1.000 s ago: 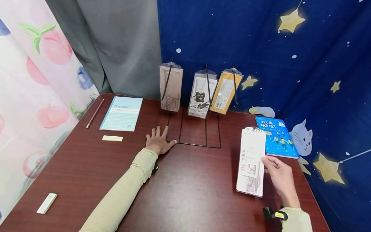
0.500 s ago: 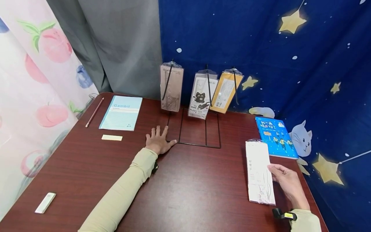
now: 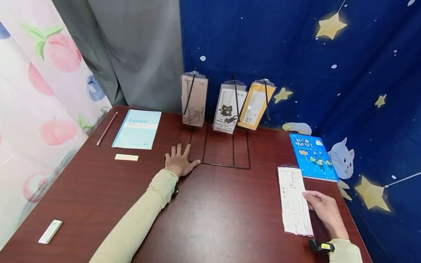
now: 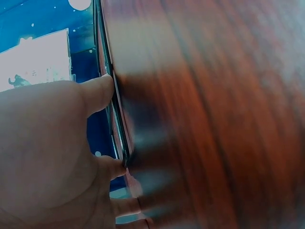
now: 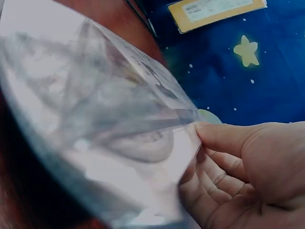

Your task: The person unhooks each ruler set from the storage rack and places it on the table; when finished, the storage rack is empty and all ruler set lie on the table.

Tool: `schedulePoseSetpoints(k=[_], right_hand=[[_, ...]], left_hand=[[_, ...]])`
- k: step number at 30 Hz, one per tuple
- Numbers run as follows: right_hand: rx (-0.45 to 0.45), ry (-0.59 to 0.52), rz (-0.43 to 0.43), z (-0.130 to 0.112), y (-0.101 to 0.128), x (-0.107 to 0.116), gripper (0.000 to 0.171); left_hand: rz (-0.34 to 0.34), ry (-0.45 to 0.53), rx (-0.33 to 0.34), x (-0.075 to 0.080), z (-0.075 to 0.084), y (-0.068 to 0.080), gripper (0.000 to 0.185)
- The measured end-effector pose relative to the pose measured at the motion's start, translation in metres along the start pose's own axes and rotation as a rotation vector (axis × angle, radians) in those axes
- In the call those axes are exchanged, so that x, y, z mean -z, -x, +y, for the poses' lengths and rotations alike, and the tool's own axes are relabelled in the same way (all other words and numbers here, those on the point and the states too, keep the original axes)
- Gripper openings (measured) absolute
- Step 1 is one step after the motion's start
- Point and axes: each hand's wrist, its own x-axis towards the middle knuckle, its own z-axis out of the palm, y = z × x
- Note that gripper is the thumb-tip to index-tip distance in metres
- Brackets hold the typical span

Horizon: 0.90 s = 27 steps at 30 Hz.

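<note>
Blurred or hidden parts

The white packet's [image 3: 294, 200] print is too small to read; the right hand [image 3: 323, 212] hides its right edge.

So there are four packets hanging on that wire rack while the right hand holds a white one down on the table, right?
Not four: the head view shows three packets hanging on the wire rack. The right hand does hold the white packet at the table.
</note>
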Motion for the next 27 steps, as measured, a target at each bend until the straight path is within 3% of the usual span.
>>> schedulePoseSetpoints(k=[14,27], right_hand=[[0.022,0.17,0.047,0.0003,0.0037,-0.0006,0.043],[0.016,0.271,0.069,-0.0076,0.0072,0.0017,0.05]], left_hand=[[-0.001,0.009,0.002,-0.0018,-0.0013,-0.0013,0.084],[0.001,0.002,0.002,-0.0017,-0.001,0.0006,0.084]])
